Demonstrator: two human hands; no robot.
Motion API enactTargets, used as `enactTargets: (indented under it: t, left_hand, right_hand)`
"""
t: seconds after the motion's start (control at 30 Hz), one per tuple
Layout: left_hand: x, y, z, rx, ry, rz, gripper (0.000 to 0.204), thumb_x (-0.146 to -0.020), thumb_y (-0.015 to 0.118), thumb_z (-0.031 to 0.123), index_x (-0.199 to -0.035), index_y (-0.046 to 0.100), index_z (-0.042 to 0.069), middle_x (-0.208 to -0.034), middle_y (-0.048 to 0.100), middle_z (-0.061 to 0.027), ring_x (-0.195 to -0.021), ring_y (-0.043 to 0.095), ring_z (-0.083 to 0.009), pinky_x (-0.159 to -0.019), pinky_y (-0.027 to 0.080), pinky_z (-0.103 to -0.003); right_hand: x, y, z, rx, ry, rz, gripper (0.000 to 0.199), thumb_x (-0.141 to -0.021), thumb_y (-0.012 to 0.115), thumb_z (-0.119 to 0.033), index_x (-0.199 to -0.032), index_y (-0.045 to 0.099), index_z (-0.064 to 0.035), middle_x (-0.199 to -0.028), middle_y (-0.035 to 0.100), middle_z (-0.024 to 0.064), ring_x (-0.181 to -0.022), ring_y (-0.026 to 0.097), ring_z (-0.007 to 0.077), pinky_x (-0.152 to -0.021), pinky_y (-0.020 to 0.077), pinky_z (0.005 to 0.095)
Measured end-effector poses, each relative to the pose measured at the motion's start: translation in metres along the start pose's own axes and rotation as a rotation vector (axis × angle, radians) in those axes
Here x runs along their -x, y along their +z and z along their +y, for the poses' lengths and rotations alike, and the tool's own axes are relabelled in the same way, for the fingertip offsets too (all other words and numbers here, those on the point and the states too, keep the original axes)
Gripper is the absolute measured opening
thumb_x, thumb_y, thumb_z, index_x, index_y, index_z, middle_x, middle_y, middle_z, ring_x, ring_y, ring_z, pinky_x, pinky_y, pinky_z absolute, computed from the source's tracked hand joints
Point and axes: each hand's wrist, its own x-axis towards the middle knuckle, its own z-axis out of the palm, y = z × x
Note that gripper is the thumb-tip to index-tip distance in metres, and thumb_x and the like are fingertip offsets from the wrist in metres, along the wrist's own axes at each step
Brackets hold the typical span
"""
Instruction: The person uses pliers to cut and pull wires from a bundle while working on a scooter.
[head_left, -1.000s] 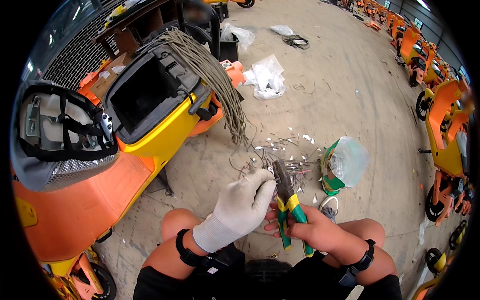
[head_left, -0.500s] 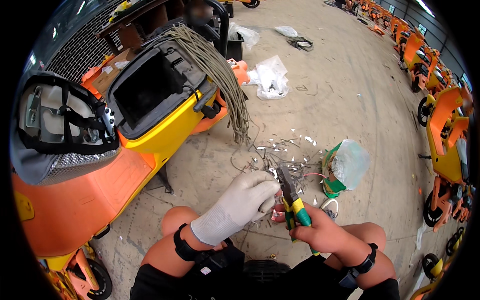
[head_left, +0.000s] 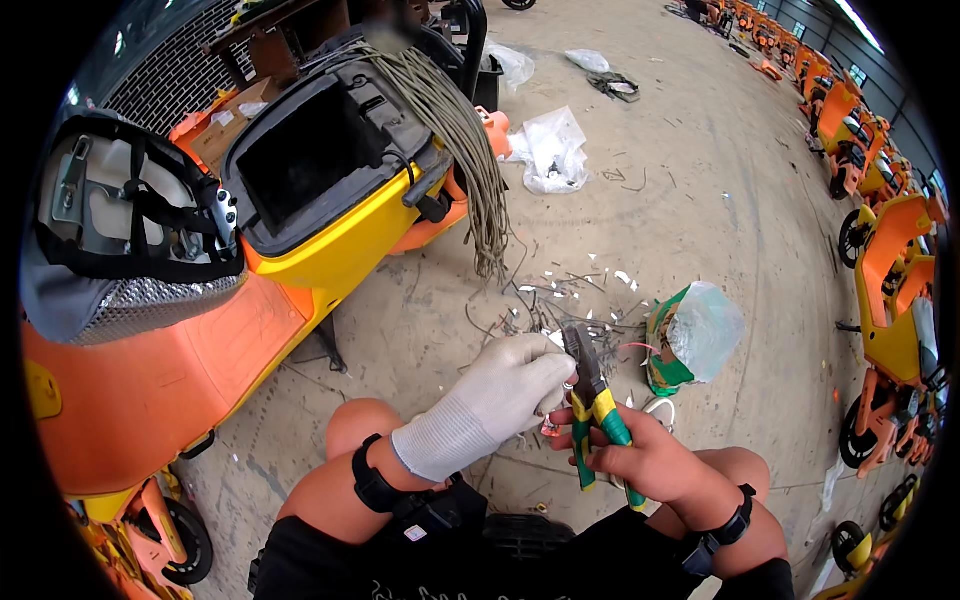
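My right hand (head_left: 655,460), bare, grips combination pliers (head_left: 588,368) with green and yellow handles. The handles stand spread apart, and the dark jaws point away from me. My left hand (head_left: 490,400) wears a pale knitted glove. Its fingers are pinched together right beside the jaws; whatever lies between them is too small and covered to name. Beyond both hands, cut wire pieces and white scraps (head_left: 540,292) litter the concrete floor. A green bag with a clear plastic lining (head_left: 700,335) stands just past my right hand.
At my left is a yellow and orange scooter (head_left: 330,260) with an uncovered dark compartment. A bundle of grey-green cords (head_left: 440,130) hangs over it. A grey bag with metal brackets (head_left: 130,230) rests on its footboard. More orange scooters (head_left: 890,250) line the right side.
The pliers' handles have spread wider in my right hand. My left hand has shifted slightly right and stays closed beside the jaws. The whole view has tilted a little.
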Motion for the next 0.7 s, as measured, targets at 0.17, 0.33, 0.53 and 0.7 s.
enactTargets:
  t: [0.17,0.33,0.53,0.7]
  left_hand:
    - [0.0002,-0.0014,-0.0017,0.039,0.007,-0.015,0.02,-0.101,0.053,0.02,-0.094,0.059,0.001,-0.062,0.04,0.0041,-0.052,0.034,-0.0037,-0.048,0.026,-0.022]
    - [0.0014,-0.0047,0.0005,0.078,-0.025,-0.048,0.02,-0.102,0.052,0.02,-0.095,0.058,0.002,-0.063,0.039,0.0044,-0.053,0.033,-0.0036,-0.048,0.026,-0.022]
    - [0.0033,-0.0043,0.0007,0.073,-0.012,-0.054,0.022,-0.103,0.05,0.021,-0.095,0.059,0.002,-0.064,0.039,0.0044,-0.052,0.033,-0.0033,-0.048,0.026,-0.022]
    - [0.0014,-0.0034,-0.0011,0.06,-0.012,-0.036,0.02,-0.102,0.052,0.02,-0.094,0.058,0.002,-0.063,0.04,0.0046,-0.052,0.033,-0.0036,-0.048,0.026,-0.022]
  right_hand:
    - [0.001,-0.0026,-0.0019,-0.097,0.035,-0.032,0.065,-0.09,0.048,0.007,-0.153,0.037,-0.0029,-0.151,0.048,0.0088,-0.134,0.053,0.0242,-0.099,0.0489,0.0343]
    - [0.0027,-0.0017,-0.0075,-0.13,0.06,-0.057,0.067,-0.09,0.047,0.009,-0.155,0.035,-0.0034,-0.151,0.048,0.0093,-0.135,0.053,0.0249,-0.101,0.0475,0.0335]
    - [0.0027,-0.0021,-0.0079,-0.101,0.051,-0.066,0.067,-0.09,0.047,0.009,-0.154,0.035,-0.0039,-0.151,0.048,0.0091,-0.135,0.053,0.0247,-0.1,0.0479,0.0331]
    - [0.0025,-0.0013,-0.0075,-0.009,0.025,-0.024,0.064,-0.091,0.049,0.007,-0.153,0.039,-0.0037,-0.148,0.05,0.0083,-0.13,0.056,0.0225,-0.098,0.0496,0.0338]
